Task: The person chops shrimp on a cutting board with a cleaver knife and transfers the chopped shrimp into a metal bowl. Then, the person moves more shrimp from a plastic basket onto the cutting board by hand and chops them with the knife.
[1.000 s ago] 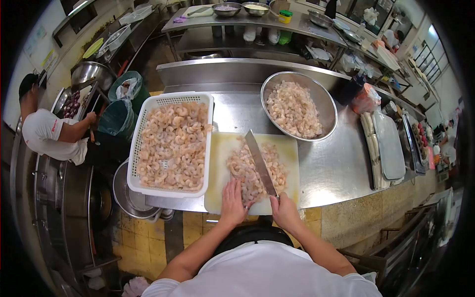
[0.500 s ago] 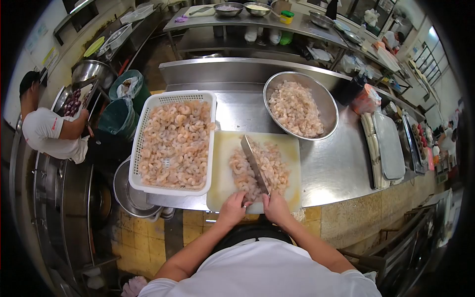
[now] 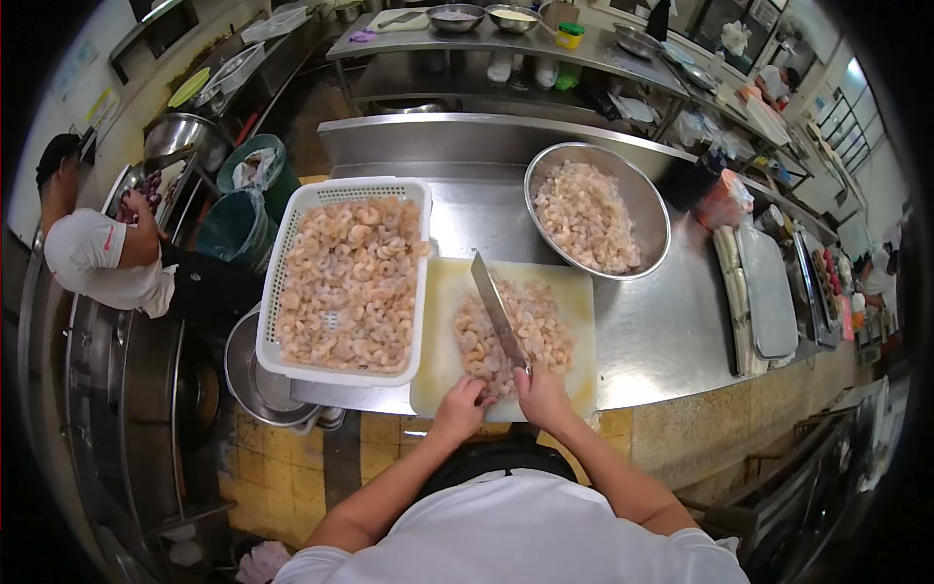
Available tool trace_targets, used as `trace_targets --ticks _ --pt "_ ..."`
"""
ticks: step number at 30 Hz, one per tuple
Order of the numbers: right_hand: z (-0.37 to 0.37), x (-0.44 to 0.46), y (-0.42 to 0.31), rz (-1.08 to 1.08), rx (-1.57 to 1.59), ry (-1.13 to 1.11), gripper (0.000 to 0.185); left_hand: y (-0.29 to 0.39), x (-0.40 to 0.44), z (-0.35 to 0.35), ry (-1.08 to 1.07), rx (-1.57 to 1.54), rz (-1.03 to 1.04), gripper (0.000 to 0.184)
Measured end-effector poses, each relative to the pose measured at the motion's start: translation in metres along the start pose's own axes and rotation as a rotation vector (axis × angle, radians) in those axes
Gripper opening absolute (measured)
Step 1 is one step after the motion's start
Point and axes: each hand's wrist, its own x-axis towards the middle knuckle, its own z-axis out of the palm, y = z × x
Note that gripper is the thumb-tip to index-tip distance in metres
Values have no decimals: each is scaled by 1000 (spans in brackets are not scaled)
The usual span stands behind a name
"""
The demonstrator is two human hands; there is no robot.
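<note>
My right hand point(image 3: 545, 399) is closed around the handle of a wide-bladed knife point(image 3: 494, 310), whose tip points up and away to the left. The blade crosses a heap of peeled shrimp point(image 3: 547, 321) on a pale cutting board point(image 3: 440, 336). Shrimp lie on both sides of it. At the near edge of the heap, my left hand point(image 3: 459, 411) has its fingers curled against some shrimp, left of the knife handle. Exactly what sits between those fingertips is partly hidden.
Left of the board stands a white perforated basket point(image 3: 425, 224) of peeled shrimp. A steel bowl point(image 3: 654, 200) of shrimp pieces is at the back right. Trays point(image 3: 764, 292) stand at the counter's right. A co-worker point(image 3: 102, 253) handles dark red onions at far left.
My right hand and the knife have moved slightly away from me, the blade tip going a little further up. My left hand stays nearly in place. The co-worker's arm has lifted.
</note>
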Motion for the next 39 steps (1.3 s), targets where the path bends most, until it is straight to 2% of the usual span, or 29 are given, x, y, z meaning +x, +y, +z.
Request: trace_targets --ticks 3,6,9,15,18,21,24,27,30,36,39 --pt "-35 -24 -27 -23 53 23 36 7 0 -2 45 -76 -15 25" --pt "-27 -40 -29 -6 76 -1 39 7 0 -1 103 -69 -29 24" --pt "11 -23 0 -64 3 8 37 3 1 5 99 -95 -98 28" --pt "-39 -36 -24 -27 97 38 38 3 3 7 110 -71 -80 34" --pt "-16 -27 17 25 -44 12 36 5 5 10 110 -78 -116 33" --pt "-16 -14 26 -6 -44 15 36 5 8 11 96 -104 -116 33" --pt "-47 -26 -3 19 60 4 38 8 10 7 64 -50 -99 32" --pt "-33 -31 5 -35 116 52 40 7 11 10 114 -58 -56 34" --pt "-7 -18 25 -88 -57 30 37 7 14 16 105 -80 -103 35" --pt "-65 -43 -13 19 127 -19 38 5 14 17 165 -77 19 30" --pt "-58 -65 -6 75 64 -29 40 7 13 13 154 -104 25 24"
